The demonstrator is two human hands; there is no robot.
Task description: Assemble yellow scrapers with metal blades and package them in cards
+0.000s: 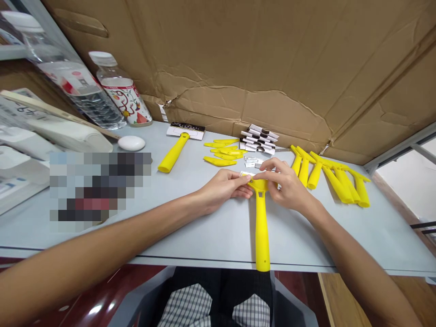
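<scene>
A yellow scraper [262,231] points its long handle toward me, the handle's end reaching over the table's front edge. My left hand [226,187] is closed on the left side of its wide head, thumb on top. On the head's right side, my right hand [286,184] has bent fingers, its index fingertip pressing near the left thumb. A whitish strip [245,174] shows along the head's far edge, partly hidden by the fingers. Just beyond lie thin metal blades [255,162], loose yellow strip-like pieces [223,153] and a stack of folded black-and-white cards [259,139].
Several yellow handles [342,188] lie in a row on the right. Left of centre is a yellow handle with a printed card [185,131]. Bottles [124,93], a white oval object [131,143] and white packages [64,129] stand left. Cardboard [238,54] walls the back.
</scene>
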